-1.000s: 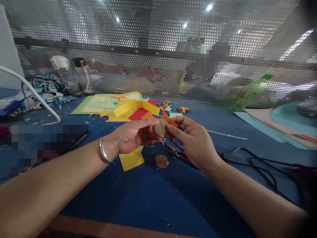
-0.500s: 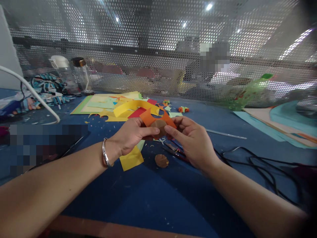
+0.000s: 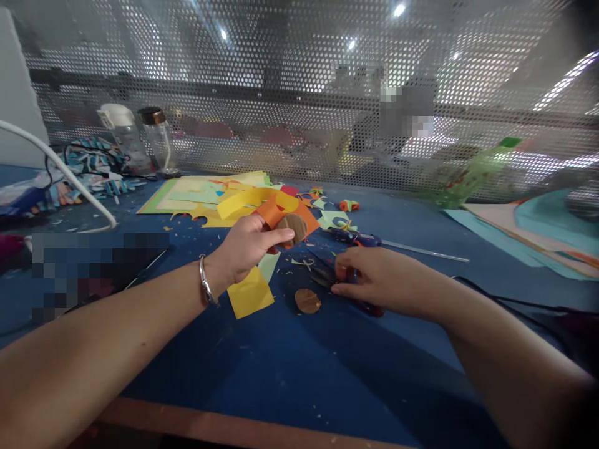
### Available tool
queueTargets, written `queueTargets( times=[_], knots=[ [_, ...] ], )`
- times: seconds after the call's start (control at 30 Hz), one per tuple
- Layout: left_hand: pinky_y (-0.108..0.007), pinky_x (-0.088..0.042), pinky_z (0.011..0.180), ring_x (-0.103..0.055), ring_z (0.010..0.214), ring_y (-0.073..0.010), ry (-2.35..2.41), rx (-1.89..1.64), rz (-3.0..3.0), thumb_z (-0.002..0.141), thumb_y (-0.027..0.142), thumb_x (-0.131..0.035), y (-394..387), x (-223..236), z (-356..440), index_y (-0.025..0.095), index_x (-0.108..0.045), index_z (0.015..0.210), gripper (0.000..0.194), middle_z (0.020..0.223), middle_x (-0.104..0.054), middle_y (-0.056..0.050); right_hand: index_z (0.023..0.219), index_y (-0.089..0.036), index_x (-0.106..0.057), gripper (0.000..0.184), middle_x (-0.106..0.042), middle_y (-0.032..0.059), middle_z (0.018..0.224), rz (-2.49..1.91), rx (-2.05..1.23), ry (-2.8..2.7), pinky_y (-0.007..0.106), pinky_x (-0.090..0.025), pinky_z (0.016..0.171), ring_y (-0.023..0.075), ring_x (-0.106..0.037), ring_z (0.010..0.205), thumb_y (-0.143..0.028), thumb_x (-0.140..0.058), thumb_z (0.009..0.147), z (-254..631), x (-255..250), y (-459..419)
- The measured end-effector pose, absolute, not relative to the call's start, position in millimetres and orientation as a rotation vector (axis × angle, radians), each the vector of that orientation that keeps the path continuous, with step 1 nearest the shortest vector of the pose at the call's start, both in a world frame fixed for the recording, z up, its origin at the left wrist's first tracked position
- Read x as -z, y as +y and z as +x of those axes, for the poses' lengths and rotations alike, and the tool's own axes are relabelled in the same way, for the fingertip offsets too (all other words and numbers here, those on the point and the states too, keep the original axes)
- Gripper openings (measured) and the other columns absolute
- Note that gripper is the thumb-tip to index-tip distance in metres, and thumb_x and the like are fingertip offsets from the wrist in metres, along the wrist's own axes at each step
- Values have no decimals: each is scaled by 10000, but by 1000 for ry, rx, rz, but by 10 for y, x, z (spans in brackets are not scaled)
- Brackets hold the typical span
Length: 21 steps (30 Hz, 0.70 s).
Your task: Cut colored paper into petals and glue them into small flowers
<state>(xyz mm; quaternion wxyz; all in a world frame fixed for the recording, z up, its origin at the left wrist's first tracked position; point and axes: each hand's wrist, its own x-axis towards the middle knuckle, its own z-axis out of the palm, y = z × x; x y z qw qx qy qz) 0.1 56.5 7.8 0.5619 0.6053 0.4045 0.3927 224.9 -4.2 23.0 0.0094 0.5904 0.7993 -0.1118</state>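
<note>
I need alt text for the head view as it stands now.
A person's left hand pinches a round brown disc together with cut orange paper, while the right hand is at a dark, scissors-like tool on the blue tabletop. A second brown disc lies right of a yellow paper piece.

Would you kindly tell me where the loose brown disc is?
In the head view, the loose brown disc lies on the table, below centre, right of the yellow square and left of the right hand.

Dim; lamps (image 3: 399, 10) glare behind perforated screen (image 3: 290, 62); shadows across blue tabletop (image 3: 262, 368), edges stretched
</note>
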Motion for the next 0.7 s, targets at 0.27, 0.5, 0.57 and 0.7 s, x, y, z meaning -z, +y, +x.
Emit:
queueTargets(
  times=[0.27,0.5,0.57,0.7],
  knots=[
    [-268,-404,647,-611,735,-132,925,-891,1372,762,288,-710,580,-40,-4,138,-703,794,154,789,-696,-50,764,-226,-642,119,-656,46,802,1842,128,2508,300,-345,538,207,-597,674,-341,-660,738,2231,-137,-56],
    [-275,-416,679,-620,734,-132,904,-923,1320,770,298,-725,550,-81,8,131,-712,811,172,794,-710,-58,706,-227,-581,105,-635,14,673,1976,362,2425,292,-363,502,180,-569,577,-322,-623,722,2180,-218,-13],
    [-279,-423,692,-621,739,-134,895,-929,1288,770,301,-732,553,-76,2,129,-716,817,179,803,-714,-62,719,-224,-569,81,-634,-1,653,2030,540,2437,283,-383,486,158,-565,530,-290,-615,718,2196,-237,13],
    [-271,-430,702,-615,723,-121,875,-932,1214,768,270,-744,563,-63,2,126,-723,794,148,782,-711,-51,762,-219,-595,52,-645,-16,616,2088,903,2542,267,-423,482,141,-579,503,-261,-599,730,2241,-239,63]
  ],
)
